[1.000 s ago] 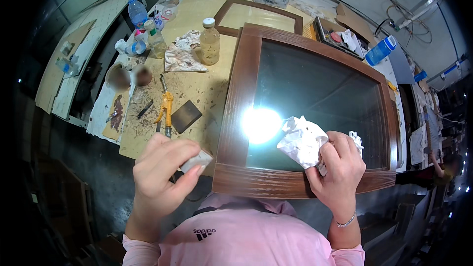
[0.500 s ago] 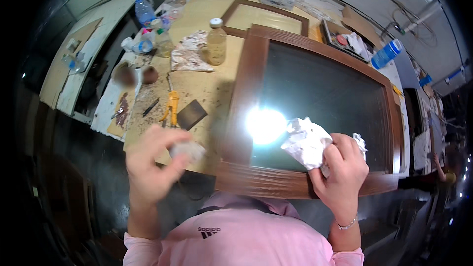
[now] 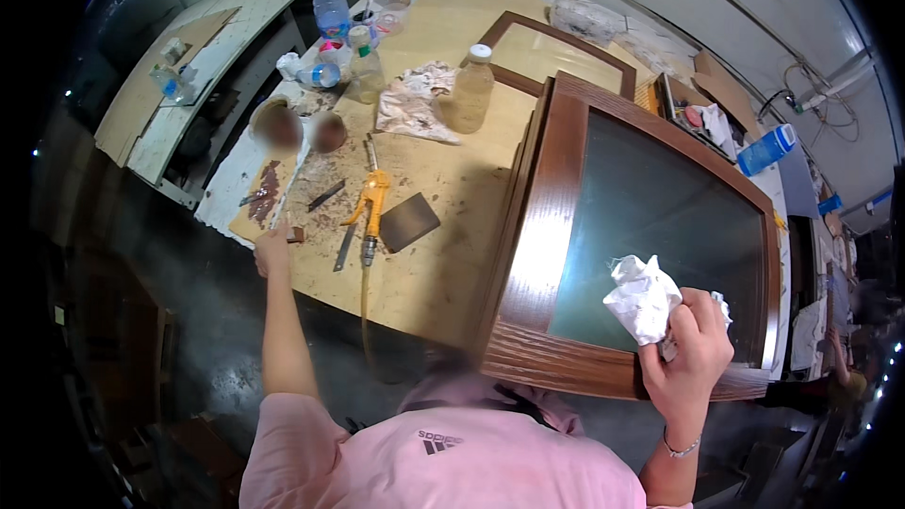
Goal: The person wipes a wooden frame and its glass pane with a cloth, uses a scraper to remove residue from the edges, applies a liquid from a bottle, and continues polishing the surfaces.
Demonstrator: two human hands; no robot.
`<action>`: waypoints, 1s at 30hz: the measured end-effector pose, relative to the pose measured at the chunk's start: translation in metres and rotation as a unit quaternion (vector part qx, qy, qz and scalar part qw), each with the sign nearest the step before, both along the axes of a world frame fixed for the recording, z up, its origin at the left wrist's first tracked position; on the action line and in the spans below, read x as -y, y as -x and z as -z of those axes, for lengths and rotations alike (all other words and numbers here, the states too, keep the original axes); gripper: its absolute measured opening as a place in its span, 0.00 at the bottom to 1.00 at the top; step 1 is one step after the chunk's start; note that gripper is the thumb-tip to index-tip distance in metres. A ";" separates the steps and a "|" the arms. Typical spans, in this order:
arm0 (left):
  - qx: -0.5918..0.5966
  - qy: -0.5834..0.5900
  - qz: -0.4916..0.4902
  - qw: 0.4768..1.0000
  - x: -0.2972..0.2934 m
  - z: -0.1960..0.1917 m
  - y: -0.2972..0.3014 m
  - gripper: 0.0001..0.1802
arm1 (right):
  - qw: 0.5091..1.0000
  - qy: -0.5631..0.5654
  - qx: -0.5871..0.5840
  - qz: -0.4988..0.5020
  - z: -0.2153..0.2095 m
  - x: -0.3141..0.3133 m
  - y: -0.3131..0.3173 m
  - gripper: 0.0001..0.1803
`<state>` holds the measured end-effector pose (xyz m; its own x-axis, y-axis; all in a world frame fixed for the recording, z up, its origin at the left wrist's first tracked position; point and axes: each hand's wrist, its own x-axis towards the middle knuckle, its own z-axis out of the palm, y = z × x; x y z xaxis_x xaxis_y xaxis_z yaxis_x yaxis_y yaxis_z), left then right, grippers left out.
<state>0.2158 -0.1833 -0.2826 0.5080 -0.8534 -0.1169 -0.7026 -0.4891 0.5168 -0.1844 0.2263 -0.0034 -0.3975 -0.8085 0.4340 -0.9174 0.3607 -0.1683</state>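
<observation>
My left hand [image 3: 271,253] reaches to the near left corner of the bench, its fingers closed around the near end of a thin pale stick [image 3: 290,190]. A small brown block [image 3: 296,235] sits beside these fingers. Two round cups of dark contents [image 3: 327,133] and a board smeared with brown paint [image 3: 268,190] lie beyond. My right hand [image 3: 693,344] grips a crumpled white cloth [image 3: 644,300] over the glass of a brown wooden framed door [image 3: 535,254].
An orange-handled air gun [image 3: 373,198] with a hose, a dark square sheet [image 3: 410,222] and a stained rag [image 3: 419,104] lie on the bench. Bottles, including one of yellowish liquid [image 3: 468,94], stand behind. A smaller wooden frame [image 3: 561,30] and an open box [image 3: 698,118] are farther back.
My left hand has moved left and away from me to the bench corner; the pale crumpled piece it held is out of sight. My right hand still holds the cloth over the glass.
</observation>
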 end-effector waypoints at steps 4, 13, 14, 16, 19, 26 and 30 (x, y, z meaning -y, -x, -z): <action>-0.133 0.135 0.160 0.969 -0.004 -0.052 0.012 0.21 | 0.999 0.005 -0.030 -0.045 -0.002 0.002 0.004 0.13; -0.250 0.364 0.769 0.462 -0.235 -0.293 0.247 0.35 | 0.769 0.244 0.563 -0.180 -0.031 0.038 -0.044 0.15; -0.243 0.377 0.764 0.463 -0.228 -0.299 0.253 0.32 | 0.753 0.250 0.575 -0.200 -0.030 0.038 -0.045 0.20; -0.375 0.326 0.710 0.498 -0.201 -0.285 0.249 0.30 | 0.816 0.248 0.471 -0.225 -0.027 0.030 -0.033 0.32; -0.492 0.079 0.598 0.628 -0.202 -0.287 0.213 0.27 | 0.963 0.177 0.151 -0.133 -0.021 -0.003 -0.010 0.33; -0.018 0.329 0.666 0.669 -0.148 -0.249 0.204 0.21 | 0.994 0.053 0.055 -0.079 0.012 -0.036 -0.019 0.15; -0.237 0.255 0.757 0.553 -0.191 -0.282 0.204 0.23 | 0.996 0.064 0.001 -0.055 0.017 -0.027 -0.020 0.11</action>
<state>0.0113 0.0079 -0.0006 -0.8181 -0.2419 0.5217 0.1661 0.7691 0.6172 -0.1646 0.2536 -0.0201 -0.3100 -0.7853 0.5360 -0.9500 0.2333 -0.2075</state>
